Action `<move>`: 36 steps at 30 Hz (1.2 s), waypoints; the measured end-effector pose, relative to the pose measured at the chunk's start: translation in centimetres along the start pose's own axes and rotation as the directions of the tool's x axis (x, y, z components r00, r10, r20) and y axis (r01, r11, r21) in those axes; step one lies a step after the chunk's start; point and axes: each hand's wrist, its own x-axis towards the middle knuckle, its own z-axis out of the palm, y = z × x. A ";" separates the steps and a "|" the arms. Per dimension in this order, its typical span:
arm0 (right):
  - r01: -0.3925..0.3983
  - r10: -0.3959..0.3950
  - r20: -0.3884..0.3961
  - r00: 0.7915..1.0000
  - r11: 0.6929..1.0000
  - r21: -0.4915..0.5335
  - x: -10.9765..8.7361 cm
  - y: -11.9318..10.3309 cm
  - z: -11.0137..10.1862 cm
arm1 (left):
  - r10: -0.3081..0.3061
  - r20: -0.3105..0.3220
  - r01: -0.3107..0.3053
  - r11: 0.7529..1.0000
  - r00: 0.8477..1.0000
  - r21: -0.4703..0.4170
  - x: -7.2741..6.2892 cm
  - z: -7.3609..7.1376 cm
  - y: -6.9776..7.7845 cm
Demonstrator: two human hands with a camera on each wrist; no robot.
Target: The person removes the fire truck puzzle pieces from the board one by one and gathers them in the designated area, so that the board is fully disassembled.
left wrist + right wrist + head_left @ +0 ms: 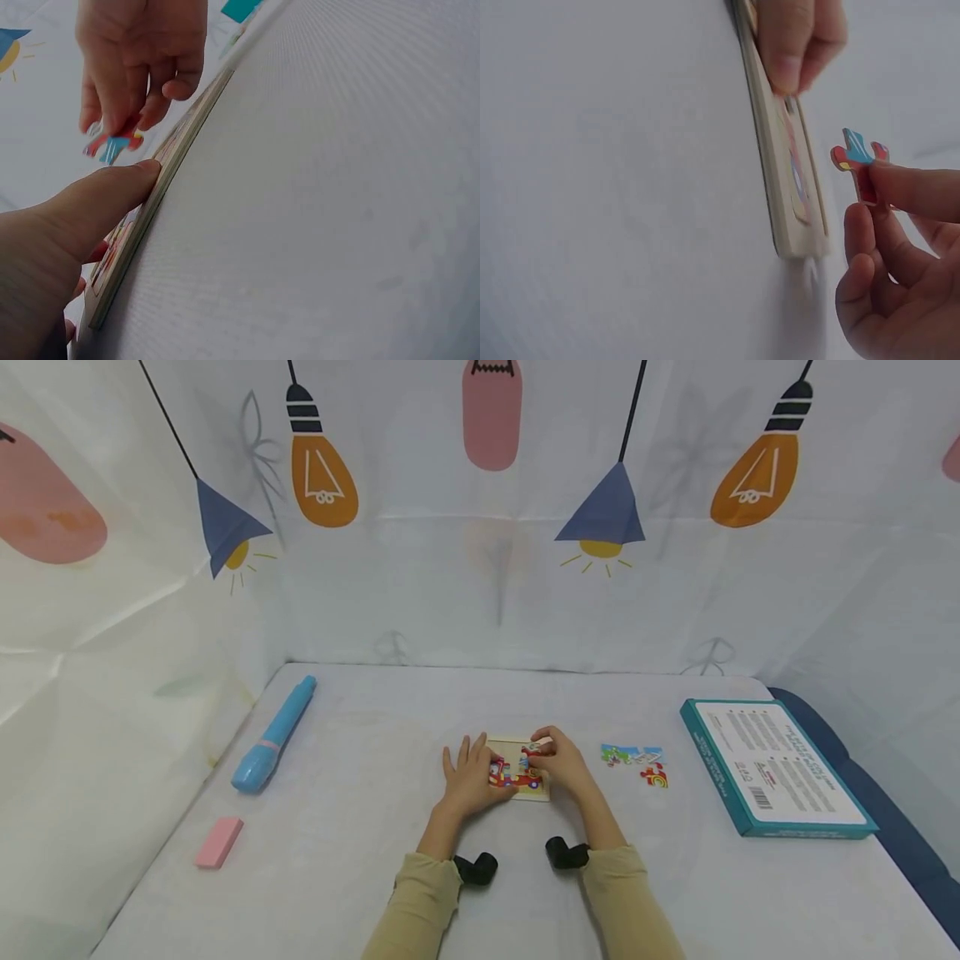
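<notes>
Where table (581, 814) divides puzzle board (507, 749) from loose pieces (618, 755), the right hand (564, 768) pinches a puzzle piece (859, 151); the left hand (472, 781), fingers extended, touches the board's edge. The right wrist view, unlike the head's, shows that piece off the board.

The head view faces forward and down over the bench (352, 752); both wrist views, close and tilted, share board (151, 201) and piece (860, 154).

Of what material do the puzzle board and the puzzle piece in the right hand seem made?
The puzzle board looks like matte wood or fibreboard: its bare edge is plain beige. The puzzle piece may be thin wood or thick card, with a pale cut edge and colour-printed face; its gloss is unclear.
</notes>
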 end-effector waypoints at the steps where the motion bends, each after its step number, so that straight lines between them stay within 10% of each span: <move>1: -0.003 0.003 -0.008 1.000 1.000 0.012 -0.1 0.1 -0.3 | 0.001 -0.003 -0.001 1.000 1.000 -0.005 0.0 0.0 0.0; 36: -0.179 0.184 -0.100 0.978 0.982 0.057 -2.9 4.5 -8.3 | 0.000 0.007 0.000 1.000 1.000 -0.017 -0.2 0.0 0.0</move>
